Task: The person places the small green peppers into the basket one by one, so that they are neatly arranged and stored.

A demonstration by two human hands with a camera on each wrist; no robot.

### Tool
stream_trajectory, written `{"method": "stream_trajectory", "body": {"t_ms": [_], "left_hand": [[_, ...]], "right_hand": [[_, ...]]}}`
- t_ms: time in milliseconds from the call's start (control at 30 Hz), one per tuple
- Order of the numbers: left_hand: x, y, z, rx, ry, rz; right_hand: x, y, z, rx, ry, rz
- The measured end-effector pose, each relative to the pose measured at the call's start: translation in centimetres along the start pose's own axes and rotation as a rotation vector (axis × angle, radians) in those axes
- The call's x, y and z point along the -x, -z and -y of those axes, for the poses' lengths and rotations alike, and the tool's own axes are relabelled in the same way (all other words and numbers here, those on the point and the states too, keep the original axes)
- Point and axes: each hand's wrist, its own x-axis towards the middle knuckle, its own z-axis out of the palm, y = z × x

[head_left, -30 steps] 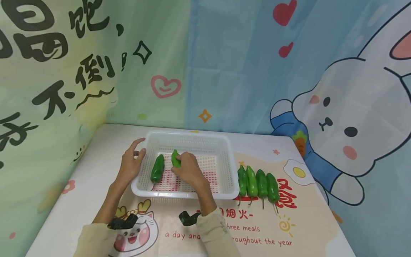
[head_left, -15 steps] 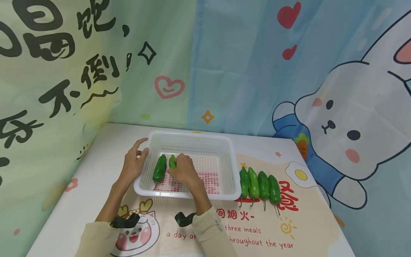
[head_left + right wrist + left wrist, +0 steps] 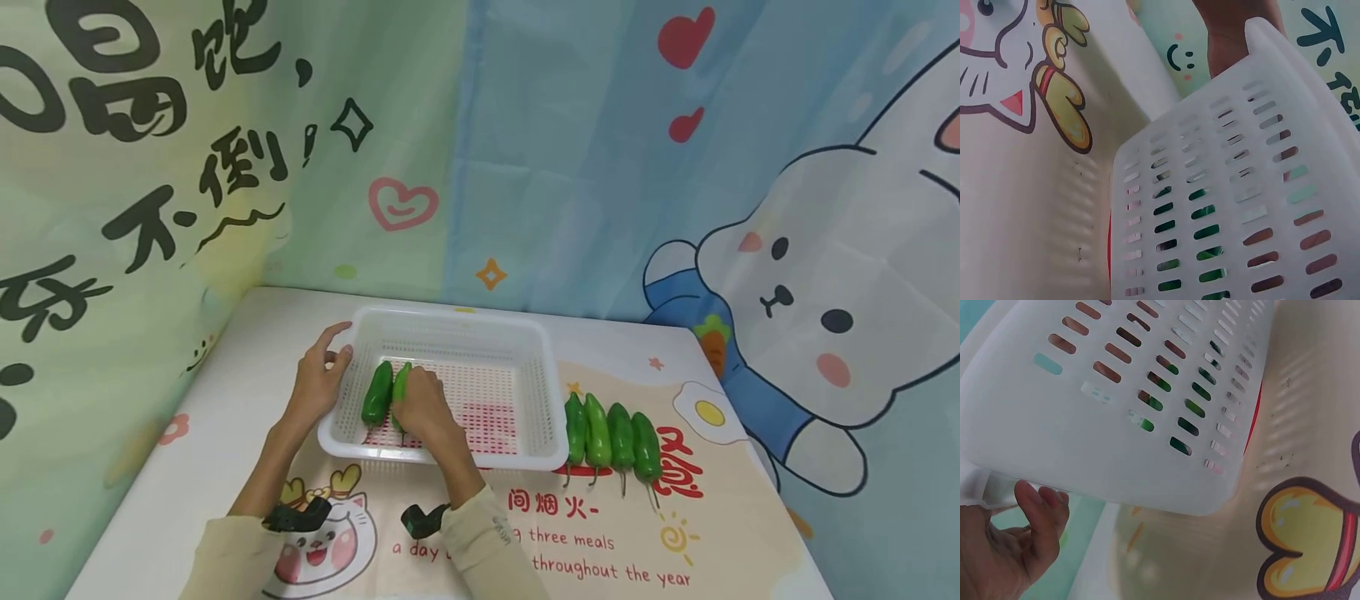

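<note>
My right hand (image 3: 426,408) is inside a white plastic basket (image 3: 480,458), its fingers pinching a green chili pepper (image 3: 401,383), partly hidden by the hand. To its left, another green pepper (image 3: 377,395) lies on the perforated bottom. At the basket's left end my left hand (image 3: 319,382) holds the rim between thumb and fingers; in the left wrist view, curled fingers (image 3: 1041,519) show at the rim's edge. The right wrist view looks at the slotted outer wall (image 3: 1210,162), with green and skin glimpsed through the holes and the right hand otherwise hidden.
Several green peppers (image 3: 609,437) lie side by side on the table just right of the basket, stems toward me. A printed mat (image 3: 600,533) covers much of the white table (image 3: 255,333). A cartoon cloth backdrop (image 3: 517,167) hangs behind and to the left.
My right hand has moved left and down with the pepper, which now lies alongside the first pepper. The left hand stays at the rim. The view has shifted slightly.
</note>
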Motion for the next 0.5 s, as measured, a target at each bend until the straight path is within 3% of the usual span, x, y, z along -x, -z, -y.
{"method": "stream_trajectory", "body": {"t_ms": [267, 500], "left_hand": [[-0.2, -0.1, 0.0, -0.006, -0.013, -0.01], [0.0, 0.0, -0.1, -0.006, 0.002, -0.009]], "right_hand": [[-0.3, 0.5, -0.6, -0.016, -0.042, 0.007], [-1.1, -0.2, -2.8, 0.04, -0.041, -0.026]]}}
